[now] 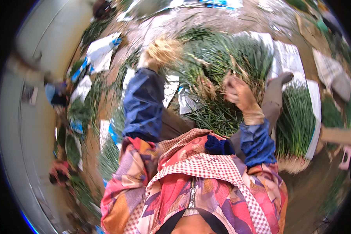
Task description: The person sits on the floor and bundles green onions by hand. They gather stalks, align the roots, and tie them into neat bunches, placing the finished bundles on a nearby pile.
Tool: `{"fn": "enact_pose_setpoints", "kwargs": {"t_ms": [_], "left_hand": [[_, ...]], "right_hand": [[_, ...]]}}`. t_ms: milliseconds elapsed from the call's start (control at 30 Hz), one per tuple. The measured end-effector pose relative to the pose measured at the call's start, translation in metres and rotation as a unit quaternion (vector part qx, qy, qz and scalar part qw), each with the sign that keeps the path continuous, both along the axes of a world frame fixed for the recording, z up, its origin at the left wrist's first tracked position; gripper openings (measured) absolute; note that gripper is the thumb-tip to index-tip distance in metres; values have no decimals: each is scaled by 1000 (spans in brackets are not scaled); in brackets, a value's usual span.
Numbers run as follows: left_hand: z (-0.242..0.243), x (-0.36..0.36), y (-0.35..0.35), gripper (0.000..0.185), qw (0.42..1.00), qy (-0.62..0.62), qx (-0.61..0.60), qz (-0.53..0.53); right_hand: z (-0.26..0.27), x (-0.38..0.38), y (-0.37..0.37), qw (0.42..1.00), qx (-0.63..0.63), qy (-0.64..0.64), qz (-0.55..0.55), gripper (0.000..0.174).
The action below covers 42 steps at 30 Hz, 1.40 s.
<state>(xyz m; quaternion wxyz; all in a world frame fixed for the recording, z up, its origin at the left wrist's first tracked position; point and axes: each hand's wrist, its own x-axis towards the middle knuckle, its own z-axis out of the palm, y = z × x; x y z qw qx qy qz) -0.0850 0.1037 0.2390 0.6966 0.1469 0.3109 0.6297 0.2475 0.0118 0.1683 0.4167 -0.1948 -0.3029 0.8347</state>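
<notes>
My left hand (149, 62), blurred and at the end of a blue sleeve, is closed on a bunch of green onions whose pale roots (166, 51) fan out to the right. My right hand (238, 92) has its fingers bent together over the root ends of loose green onions (204, 84); whether it grips a stalk cannot be told. A large heap of green onions (231, 49) spreads beyond both hands. More leaves (219, 114) lie between my legs, under my right wrist's level. A red checked apron (193, 169) covers my front.
Neatly aligned green onions (295, 120) lie on a white sack (314, 96) beside my right leg. White and blue sacks (101, 55) lie on the floor to the left. Several other people, one in pink (60, 172), are along the left wall. A pink stool (345, 158) stands at far right.
</notes>
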Motion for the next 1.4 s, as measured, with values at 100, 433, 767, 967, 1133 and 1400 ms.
{"fn": "enact_pose_setpoints", "kwargs": {"t_ms": [100,433,767,967,1133,1400], "left_hand": [[61,-63,-72,28,992,67,69,80],[98,-198,-258,24,932,203,16,301],[-163,-232,-268,21,938,77,-240,239],[-310,-216,-354,15,913,-2,-316,259],[-299,-231,-416,69,960,-16,-217,177],[-273,-213,-413,19,783,373,-305,394]], "right_hand": [[-70,24,12,976,-64,-201,-52,18],[-178,33,-26,825,-171,-536,47,30],[-196,-13,-47,720,-111,-647,227,19],[-201,-23,-49,707,-102,-656,245,21],[-203,-27,-48,708,-86,-652,257,23],[-205,-37,-53,719,-61,-635,278,27]]}}
